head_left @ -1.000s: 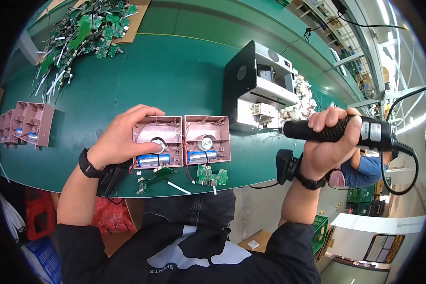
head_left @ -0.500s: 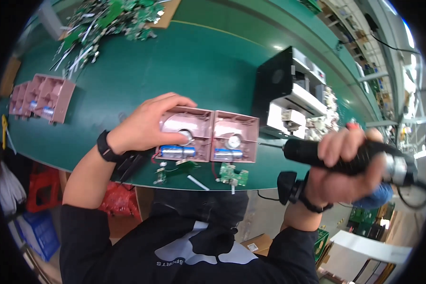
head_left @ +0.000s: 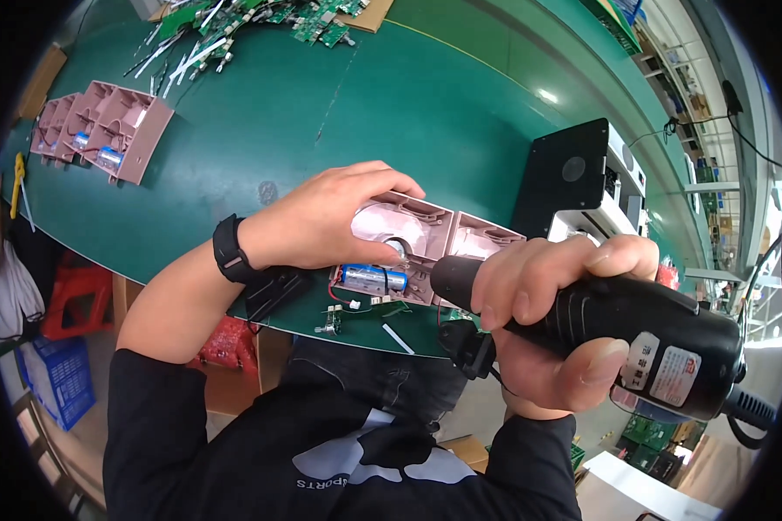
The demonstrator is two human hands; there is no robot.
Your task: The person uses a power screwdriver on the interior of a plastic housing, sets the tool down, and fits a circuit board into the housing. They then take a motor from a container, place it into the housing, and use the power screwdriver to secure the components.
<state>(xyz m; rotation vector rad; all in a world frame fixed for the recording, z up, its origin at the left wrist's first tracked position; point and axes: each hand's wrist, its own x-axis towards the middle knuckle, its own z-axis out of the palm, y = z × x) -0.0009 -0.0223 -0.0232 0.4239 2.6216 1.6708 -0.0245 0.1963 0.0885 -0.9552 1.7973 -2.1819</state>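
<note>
Since a second ago you have brought your right hand [head_left: 547, 321] in from the far right, so the black electric screwdriver [head_left: 599, 326] now hangs just beside the pink plastic housing [head_left: 426, 247]. Its long axis runs left to right, nose pointing left at the housing, cable end low right. Your fingers [head_left: 517, 291] are wrapped tight around its barrel. Your left hand [head_left: 321, 217] remains on the housing's left half, fingers curled down onto it. The housing sits at the near edge of the green surface [head_left: 391, 113], with a blue cylindrical cell [head_left: 372, 278] in its near side.
</note>
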